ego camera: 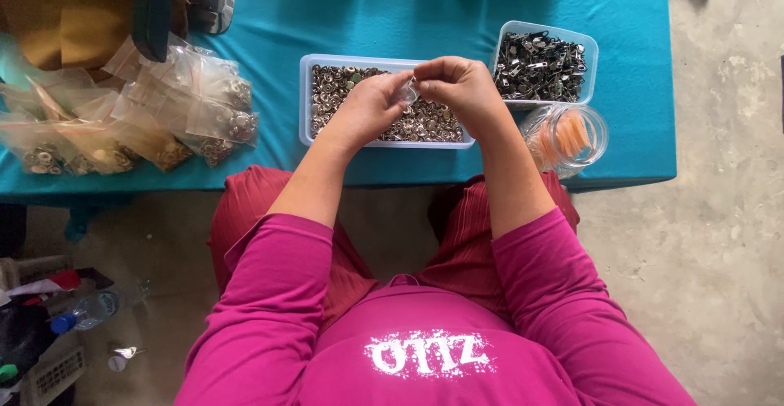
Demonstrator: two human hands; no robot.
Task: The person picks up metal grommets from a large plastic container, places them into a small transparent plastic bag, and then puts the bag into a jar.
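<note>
Hands meet right in the upper middle of the frame, both pinching one small clear plastic bag (407,93) between them. The left hand (365,110) has its fingers curled in and grips the bag from the left side, while the right hand (460,87) is clenched over the top and holds the bag's other edge with its fingertips. What's inside the bag is too small to tell.

The bag hangs directly over a pale blue rectangular tray (306,100) full of round silvery metal snap buttons (429,124), which sits on a teal tablecloth (392,10). Just right of it, toward the upper right, is a second pale blue tub (590,51) packed with dark metal zipper pulls (539,67). Touching that tub's lower edge is a clear round jar (602,132) holding something orange.

Over on the left side of the frame there's a heap of filled clear bags (163,116) with more metal bits in them. The lower half of the frame is the person's magenta sleeves (269,324) and dark red trousers (465,234), with grey concrete floor (719,226) on the right.
</note>
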